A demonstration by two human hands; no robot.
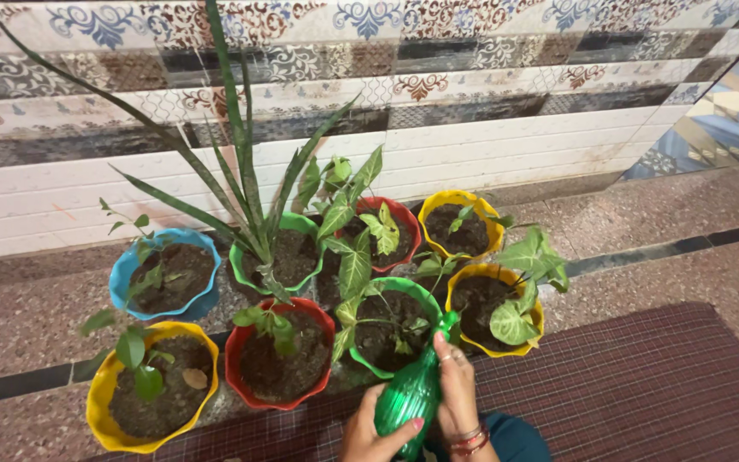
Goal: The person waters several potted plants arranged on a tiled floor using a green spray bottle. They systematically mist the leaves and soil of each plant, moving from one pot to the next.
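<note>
Both my hands hold a green plastic bottle (410, 389) at the bottom middle, its neck tilted toward a green pot (425, 295) of dark soil with a leafy plant. My left hand (371, 435) grips the bottle's lower body from the left. My right hand (458, 389), with bangles at the wrist, wraps the bottle's right side near the neck. The bottle's mouth sits at the green pot's right rim, next to a yellow pot (534, 329) with broad leaves.
Several more coloured pots stand on the speckled floor: a red pot (234, 364), a yellow pot (97, 402), a blue pot (123, 275), a green pot with long spiky leaves (239, 257), a red pot (405, 218) and a yellow pot (432, 210). A tiled wall (472, 128) rises behind. A maroon mat (643, 385) lies at the right.
</note>
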